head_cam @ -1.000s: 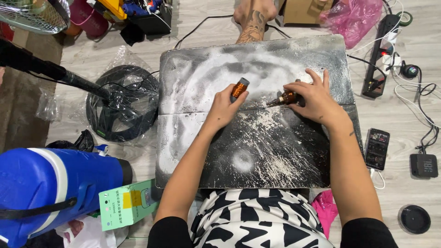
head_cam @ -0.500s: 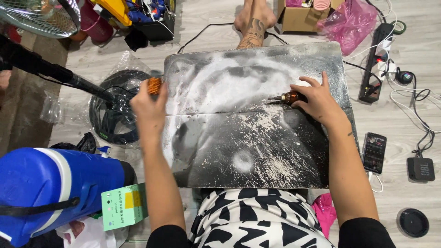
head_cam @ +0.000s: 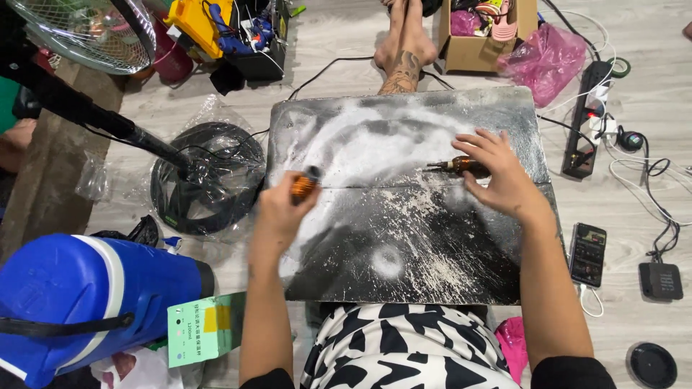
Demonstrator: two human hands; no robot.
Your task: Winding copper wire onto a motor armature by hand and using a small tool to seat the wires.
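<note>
The left hand (head_cam: 277,216) had come back in from the far left edge of the dusty black board (head_cam: 404,274), where it had reached toward the black round fan base wrapped in clear plastic (head_cam: 205,180) half a second before. It now sat over the board's left side, near the seam across its middle. By the look of it, the work had returned to the board rather than moved off to the floor. Its grip was clenched round a small orange cylindrical piece with a dark cap (head_cam: 304,186), fingers wrapped tight, the cap poking up past the thumb.

Farther out, the right hand (head_cam: 497,176) had hardly shifted. It lay flat, fingers spread and slack, over a slim brown-handled tool with a dark metal tip (head_cam: 455,166), pinning it against the board rather than gripping it. The tip pointed left along the seam, well apart from the orange piece.

Beyond the board, a pair of bare feet (head_cam: 405,50) rested on the wooden floor (head_cam: 339,36).
</note>
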